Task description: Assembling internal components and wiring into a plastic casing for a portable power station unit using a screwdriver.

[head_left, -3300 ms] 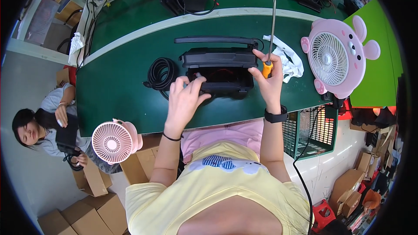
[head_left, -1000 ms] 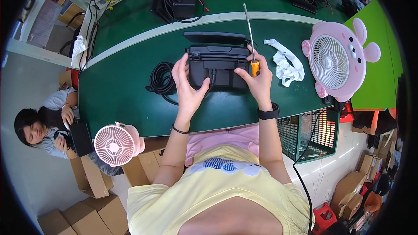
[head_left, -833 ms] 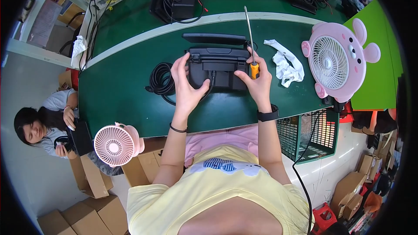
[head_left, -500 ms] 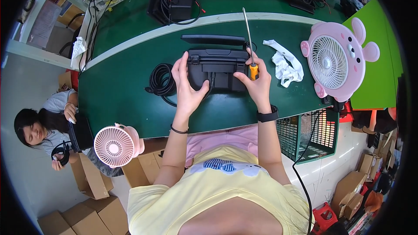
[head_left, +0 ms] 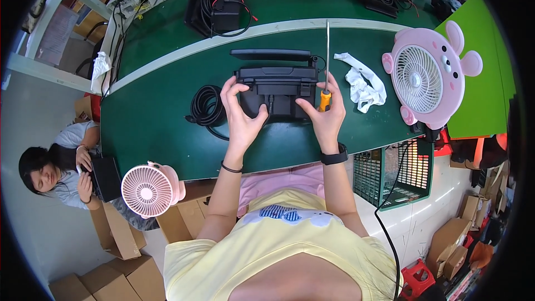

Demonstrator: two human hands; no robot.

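A black plastic box (head_left: pixel 283 90) with clip latches on its near side sits on the green table before me, a black flat panel (head_left: pixel 271 54) just behind it. My left hand (head_left: pixel 243 116) grips its left end, the fingers bent at the left latch and the thumb low on the near side. At the right end, my right hand (head_left: pixel 327 114) has its thumb against the box near the right latch. That same hand holds a screwdriver (head_left: pixel 325 99) with an orange handle, its long shaft pointing away from me. A coiled black cable (head_left: pixel 207 106) lies left of the box.
Crumpled white paper (head_left: pixel 365 86) and a pink animal-shaped fan (head_left: pixel 429 75) are on the right. A small pink fan (head_left: pixel 147 189) stands at the near left edge. Across the divider lie black devices with cables (head_left: pixel 220 11). A co-worker (head_left: pixel 61 161) sits at the left; a green crate (head_left: pixel 393 175) stands below right.
My left fingers have bent onto the left latch. The screwdriver's shaft has swung right, more upright in view. At the left, the co-worker's hands have come together near a black panel.
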